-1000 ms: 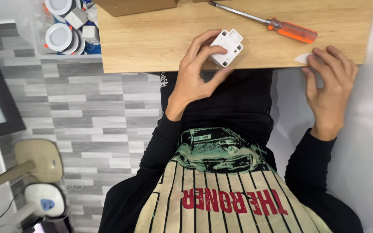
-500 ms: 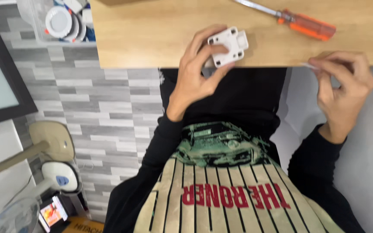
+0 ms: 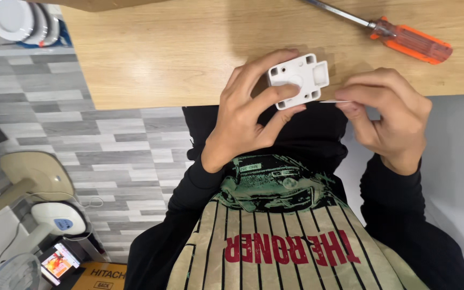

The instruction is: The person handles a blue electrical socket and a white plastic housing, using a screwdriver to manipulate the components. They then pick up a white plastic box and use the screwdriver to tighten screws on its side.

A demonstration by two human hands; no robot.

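My left hand [image 3: 251, 110] grips a small white plastic part [image 3: 298, 79] with round holes and square cut-outs, held at the near edge of the wooden table [image 3: 151, 59]. My right hand [image 3: 388, 115] is just right of it, fingers pinched on a thin white flat piece [image 3: 333, 101] whose tip points toward the part's right side. An orange-handled screwdriver [image 3: 404, 40] lies on the table beyond my right hand, its metal shaft pointing left.
A clear bin with round white fittings [image 3: 14, 24] sits at the top left. Below the table edge are grey wood-look floor tiles, a beige fan base [image 3: 33, 174], a white device [image 3: 60, 220] and a cardboard box [image 3: 103, 276].
My right hand has moved left from the table's right end, carrying the thin white piece up to the white part. My left hand kept hold of the part.
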